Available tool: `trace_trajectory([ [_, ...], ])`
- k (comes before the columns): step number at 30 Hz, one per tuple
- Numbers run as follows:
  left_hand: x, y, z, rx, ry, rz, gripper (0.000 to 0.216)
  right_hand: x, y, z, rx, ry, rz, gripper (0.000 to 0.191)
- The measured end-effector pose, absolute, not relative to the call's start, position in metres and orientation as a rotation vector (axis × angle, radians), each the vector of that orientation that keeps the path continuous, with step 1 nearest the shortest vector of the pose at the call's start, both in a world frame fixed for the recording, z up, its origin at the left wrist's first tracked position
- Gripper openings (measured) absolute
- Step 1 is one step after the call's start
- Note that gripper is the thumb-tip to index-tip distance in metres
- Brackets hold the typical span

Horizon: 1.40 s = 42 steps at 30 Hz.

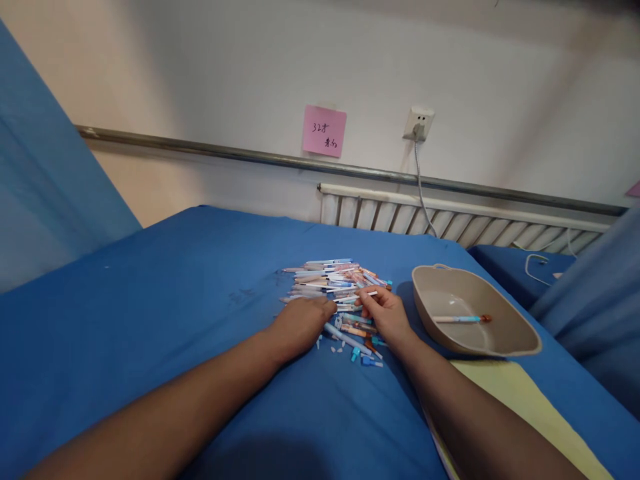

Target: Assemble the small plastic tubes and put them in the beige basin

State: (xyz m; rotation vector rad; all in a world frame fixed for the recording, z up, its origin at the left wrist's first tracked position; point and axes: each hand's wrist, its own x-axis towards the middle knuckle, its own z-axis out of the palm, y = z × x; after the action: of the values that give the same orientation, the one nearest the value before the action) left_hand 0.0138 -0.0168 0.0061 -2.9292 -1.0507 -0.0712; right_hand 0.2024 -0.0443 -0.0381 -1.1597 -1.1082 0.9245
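A pile of pen parts (320, 275), pale barrels and thin white sticks, lies on the blue cloth in front of me. My right hand (387, 317) pinches a slim white stick (371, 293), which looks like a pen refill, over the pile's right side. At the near left of the pile, my left hand (303, 325) is closed with its fingers curled down; whatever is in them is hidden. Beside its fingertips lies a pale blue pen barrel (347, 338). Small teal and blue caps (355, 353) and tiny clear pieces are scattered nearer to me.
To the right stands a beige basin (520, 340) with one assembled-looking pen (460, 319) inside. Yellow sheet material (520, 393) lies under my right forearm. Behind the blue-covered table (165, 267) are a radiator (380, 212), a metal rail and a plugged-in socket (419, 123).
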Motion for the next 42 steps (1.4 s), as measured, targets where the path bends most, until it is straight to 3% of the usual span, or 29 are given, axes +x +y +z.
trace_trajectory([
  [31, 0.02, -0.024, 0.007, -2.839, -1.158, 0.097, 0.023, 0.201, -0.046, -0.035, -1.165, -1.102, 0.909, 0.034],
  [35, 0.012, -0.018, 0.003, -2.948, -1.279, -0.1, 0.02, 0.204, -0.045, -0.036, -1.14, -1.049, 0.922, 0.034],
  [42, 0.008, 0.005, 0.0, -3.273, -1.53, -0.922, 0.014, 0.209, -0.045, -0.034, -1.044, -0.845, 0.999, 0.031],
])
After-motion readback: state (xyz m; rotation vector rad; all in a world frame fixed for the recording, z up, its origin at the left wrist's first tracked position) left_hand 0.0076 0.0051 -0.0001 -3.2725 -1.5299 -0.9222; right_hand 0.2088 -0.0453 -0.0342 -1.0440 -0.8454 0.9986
